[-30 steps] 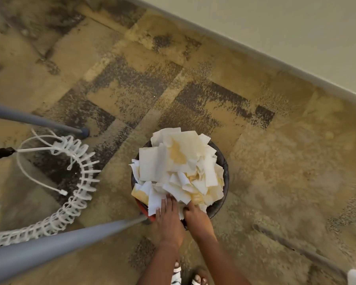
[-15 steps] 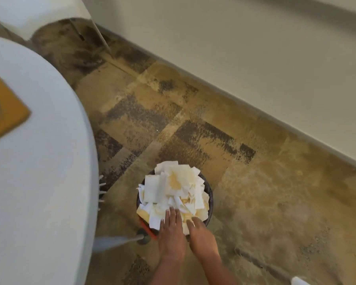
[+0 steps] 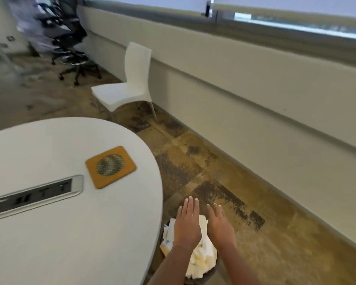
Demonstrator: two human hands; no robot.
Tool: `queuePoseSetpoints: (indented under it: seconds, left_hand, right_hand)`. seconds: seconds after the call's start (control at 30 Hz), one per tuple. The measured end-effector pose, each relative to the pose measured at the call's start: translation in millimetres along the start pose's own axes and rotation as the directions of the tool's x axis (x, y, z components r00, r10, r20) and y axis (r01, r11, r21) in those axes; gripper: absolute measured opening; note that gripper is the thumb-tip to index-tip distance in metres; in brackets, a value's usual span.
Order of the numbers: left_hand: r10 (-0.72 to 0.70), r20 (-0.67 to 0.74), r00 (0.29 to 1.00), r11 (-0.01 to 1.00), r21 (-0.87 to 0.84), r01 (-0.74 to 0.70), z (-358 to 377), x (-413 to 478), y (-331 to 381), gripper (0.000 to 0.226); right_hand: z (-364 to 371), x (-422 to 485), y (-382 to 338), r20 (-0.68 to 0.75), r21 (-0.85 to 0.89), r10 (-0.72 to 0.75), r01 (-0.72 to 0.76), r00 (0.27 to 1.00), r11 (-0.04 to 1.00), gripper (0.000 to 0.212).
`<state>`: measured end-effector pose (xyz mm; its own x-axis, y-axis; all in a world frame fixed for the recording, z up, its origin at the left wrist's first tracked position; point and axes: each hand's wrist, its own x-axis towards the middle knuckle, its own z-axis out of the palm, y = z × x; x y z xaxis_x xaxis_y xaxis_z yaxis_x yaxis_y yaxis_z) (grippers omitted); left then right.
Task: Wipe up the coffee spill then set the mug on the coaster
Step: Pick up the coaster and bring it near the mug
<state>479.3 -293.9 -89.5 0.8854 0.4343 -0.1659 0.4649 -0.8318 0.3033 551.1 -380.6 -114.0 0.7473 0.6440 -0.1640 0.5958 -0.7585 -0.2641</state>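
Your left hand: palm down, flat, holding nothing. Its fingers are straight and lie close together, with only thin gaps between them.

Your right hand: just beside the left, palm down, also holding nothing. Its fingers are straight and nearly pressed together, angled slightly toward the left hand. The thumbs cannot be made out on either hand.

Both hands are stretched out over the waste bin. Whether your palms touch what is in it or hover just above cannot be told from this view. The fingertips of both reach past the far rim, over the carpet.

The bin is dark and round and stands on the floor just beside the table's edge. It is heaped above the rim with crumpled paper, white with yellow-brown stains. Your forearms cover much of the pile.

The coaster is an orange-brown square with rounded corners and a grey mesh disc in the middle. It lies flat on the white round table, toward the side nearest the bin, with nothing on it. Just beside it is a long silver-framed cable port set into the tabletop.

Farther off, a white chair stands against the wall. Black office chairs beyond it are blurred.
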Motion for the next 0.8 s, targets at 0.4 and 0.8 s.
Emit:
queuePoseSetpoints:
  seconds: [0.4, 0.8]
  left_hand:
    - [-0.315, -0.234, 0.92, 0.948, -0.028, 0.318, -100.8, -62.1, -113.0, 0.062]
    - [-0.729, 0.086, 0.679, 0.29, -0.86, 0.421, -140.0, -46.4, -234.2, 0.055]
  right_hand:
    - [-57.8, 6.4, -112.6, -0.022, -0.138, -0.284, 0.278, 0.959, 0.951, 0.055]
    - [-45.8, 87.0, -224.2, 0.081, 0.069, -0.299, 0.294, 0.951, 0.953, 0.056]
